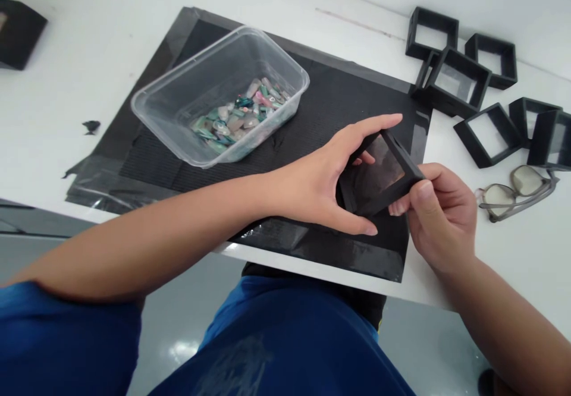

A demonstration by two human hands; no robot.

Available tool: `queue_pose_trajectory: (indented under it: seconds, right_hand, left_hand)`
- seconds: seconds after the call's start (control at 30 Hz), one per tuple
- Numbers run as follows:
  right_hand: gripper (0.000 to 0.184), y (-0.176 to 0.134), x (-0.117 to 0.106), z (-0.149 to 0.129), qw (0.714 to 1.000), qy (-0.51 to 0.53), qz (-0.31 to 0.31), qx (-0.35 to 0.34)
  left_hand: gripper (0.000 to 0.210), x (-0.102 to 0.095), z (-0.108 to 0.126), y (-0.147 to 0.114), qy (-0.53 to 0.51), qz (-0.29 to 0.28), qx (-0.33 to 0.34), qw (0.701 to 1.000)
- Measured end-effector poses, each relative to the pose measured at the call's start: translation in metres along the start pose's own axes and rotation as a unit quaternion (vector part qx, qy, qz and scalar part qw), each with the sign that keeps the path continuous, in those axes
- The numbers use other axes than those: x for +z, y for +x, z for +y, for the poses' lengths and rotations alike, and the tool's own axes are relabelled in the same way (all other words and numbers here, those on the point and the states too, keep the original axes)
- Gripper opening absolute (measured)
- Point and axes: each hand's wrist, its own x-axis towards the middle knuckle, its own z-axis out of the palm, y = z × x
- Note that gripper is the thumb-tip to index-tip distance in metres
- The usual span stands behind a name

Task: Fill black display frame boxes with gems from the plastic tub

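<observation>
Between my two hands is a black box frame [383,173] with a clear pane, tilted above the black mat [334,96]. My left hand [325,176] wraps round its left side, thumb along the near edge and fingers at the far edge and behind. At the frame's right corner, my right hand [439,211] pinches it between thumb and fingers. Some left fingertips show through the pane. A clear plastic tub [167,125] stands on the mat to the left, holding small polished stones [243,116] in green, pink and grey.
Several more black frames [461,81] lie at the back right of the white table [357,21], some leaning on each other. Eyeglasses [513,197] rest right of my right hand. A black box [20,33] and a dark scrap [91,126] are at the left.
</observation>
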Motion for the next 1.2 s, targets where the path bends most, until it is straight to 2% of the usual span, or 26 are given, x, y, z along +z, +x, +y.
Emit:
queue_pose_trajectory:
  seconds: [0.17,0.33,0.47,0.53,0.63,0.7,0.8,0.93,1.07,1.2]
  right_hand:
    - [0.027,-0.004,0.001,-0.004,1.000,-0.022,-0.020,-0.001]
    - [0.028,-0.003,0.000,-0.001,0.998,-0.053,-0.016,-0.030]
    - [0.013,-0.003,-0.001,0.001,0.994,-0.073,-0.064,-0.052]
    - [0.005,-0.003,-0.001,0.001,0.991,-0.082,-0.090,-0.062]
    - [0.009,-0.003,-0.001,0.000,0.987,-0.096,-0.104,-0.077]
    - [0.012,-0.003,0.001,0.000,0.983,-0.114,-0.111,-0.093]
    - [0.016,-0.002,0.003,0.001,0.970,-0.178,-0.102,-0.132]
    - [0.020,-0.002,0.004,0.003,0.930,-0.289,-0.084,-0.210]
    - [0.027,-0.002,0.001,0.004,0.917,-0.318,-0.093,-0.221]
    - [0.034,0.003,-0.003,0.004,0.899,-0.332,-0.113,-0.262]
  left_hand:
    - [0.124,-0.002,0.002,-0.001,0.012,-0.057,0.006,0.998]
    - [0.114,0.007,-0.004,-0.004,0.008,-0.012,0.002,1.000]
    - [0.116,0.009,-0.001,-0.004,0.018,0.036,-0.008,0.999]
    - [0.112,0.009,0.003,-0.003,0.004,0.036,-0.006,0.999]
    - [0.106,0.010,0.008,-0.004,-0.040,0.005,-0.021,0.999]
    - [0.105,0.011,0.009,-0.005,-0.059,0.004,-0.031,0.998]
    - [0.106,0.013,0.009,-0.006,-0.057,0.030,-0.025,0.998]
    - [0.114,0.014,0.009,-0.008,-0.034,0.074,-0.040,0.996]
    - [0.127,0.015,0.007,-0.011,-0.062,0.092,-0.053,0.992]
    - [0.110,0.013,0.008,-0.008,-0.115,0.081,-0.045,0.989]
